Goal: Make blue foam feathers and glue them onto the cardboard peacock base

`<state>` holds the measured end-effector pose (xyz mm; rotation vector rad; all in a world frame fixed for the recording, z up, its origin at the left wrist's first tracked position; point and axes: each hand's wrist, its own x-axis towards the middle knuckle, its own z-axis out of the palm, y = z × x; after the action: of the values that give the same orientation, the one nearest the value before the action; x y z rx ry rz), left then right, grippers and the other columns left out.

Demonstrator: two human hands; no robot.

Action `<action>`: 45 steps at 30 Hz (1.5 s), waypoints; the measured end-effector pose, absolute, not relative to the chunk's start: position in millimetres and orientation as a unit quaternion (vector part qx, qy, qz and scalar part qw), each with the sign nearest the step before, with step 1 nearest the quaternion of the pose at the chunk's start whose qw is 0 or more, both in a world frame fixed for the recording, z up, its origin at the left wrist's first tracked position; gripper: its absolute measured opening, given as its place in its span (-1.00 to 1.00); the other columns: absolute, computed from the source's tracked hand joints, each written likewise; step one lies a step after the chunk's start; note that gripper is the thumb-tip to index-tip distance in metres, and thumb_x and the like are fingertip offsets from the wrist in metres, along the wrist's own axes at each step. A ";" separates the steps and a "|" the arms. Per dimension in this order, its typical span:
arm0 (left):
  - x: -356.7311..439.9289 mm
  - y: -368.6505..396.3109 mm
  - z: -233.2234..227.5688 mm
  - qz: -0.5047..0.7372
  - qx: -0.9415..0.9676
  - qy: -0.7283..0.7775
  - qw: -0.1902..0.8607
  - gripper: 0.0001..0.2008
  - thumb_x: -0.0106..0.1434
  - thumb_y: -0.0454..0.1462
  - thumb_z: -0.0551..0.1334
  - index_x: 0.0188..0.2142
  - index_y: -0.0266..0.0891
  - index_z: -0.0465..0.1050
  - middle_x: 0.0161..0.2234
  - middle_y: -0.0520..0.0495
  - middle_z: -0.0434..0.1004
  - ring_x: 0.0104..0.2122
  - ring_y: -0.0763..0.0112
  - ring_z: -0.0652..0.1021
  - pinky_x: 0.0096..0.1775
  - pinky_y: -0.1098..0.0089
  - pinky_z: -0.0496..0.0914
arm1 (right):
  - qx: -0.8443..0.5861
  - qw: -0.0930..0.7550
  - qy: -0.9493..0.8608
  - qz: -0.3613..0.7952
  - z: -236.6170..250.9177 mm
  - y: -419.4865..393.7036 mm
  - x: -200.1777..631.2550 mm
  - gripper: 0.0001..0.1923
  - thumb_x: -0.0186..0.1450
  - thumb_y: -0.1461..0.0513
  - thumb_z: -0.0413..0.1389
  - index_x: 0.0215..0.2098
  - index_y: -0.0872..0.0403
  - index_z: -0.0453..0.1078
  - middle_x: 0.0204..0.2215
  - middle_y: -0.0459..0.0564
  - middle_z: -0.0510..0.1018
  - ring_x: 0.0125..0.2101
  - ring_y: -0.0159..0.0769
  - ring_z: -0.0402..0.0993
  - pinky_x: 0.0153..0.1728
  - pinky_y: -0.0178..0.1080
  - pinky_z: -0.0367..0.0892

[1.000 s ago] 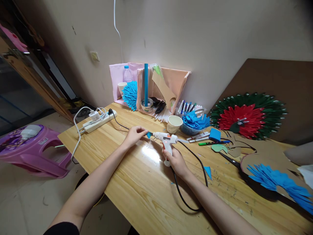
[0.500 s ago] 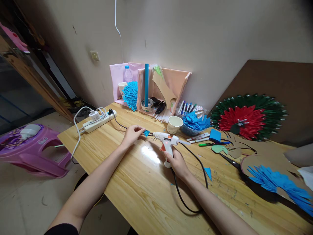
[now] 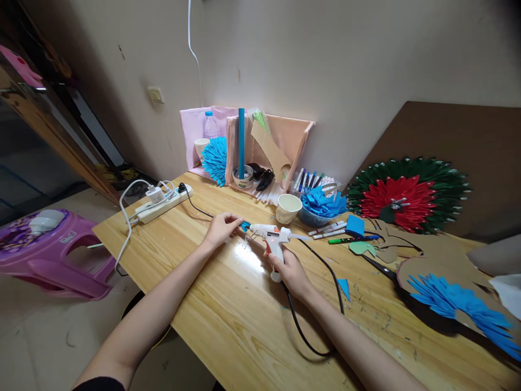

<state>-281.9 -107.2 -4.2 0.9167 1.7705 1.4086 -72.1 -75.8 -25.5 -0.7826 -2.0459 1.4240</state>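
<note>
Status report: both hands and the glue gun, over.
Left hand pinching blue paper piece at the nozzle. Right hand gripping white glue gun. Paper cup just behind, not blocking.

I see soft, even indoor light with a bright glare patch on the varnished wooden table [image 3: 244,304] near its middle. Corners darken, and the wide lens bends the edges. Shadows are faint; focus is sharp throughout.
</note>
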 end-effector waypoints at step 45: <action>-305.7 -109.9 2.8 0.611 0.255 0.666 0.343 -0.66 -0.23 -0.13 0.40 -0.54 -0.36 0.44 -0.64 -0.04 0.49 -0.63 0.45 0.49 -0.55 0.49 0.39 | -0.362 0.335 -0.778 0.390 -14.0 -58.6 -108.1 -0.77 0.22 0.16 -0.08 -0.31 0.11 0.34 -0.44 -0.03 0.48 -0.42 -0.27 0.40 -0.35 -0.28 0.25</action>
<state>-305.7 -109.9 2.8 0.6626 1.7311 1.5886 -108.1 -58.6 -14.0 -0.9433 -2.0299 1.0166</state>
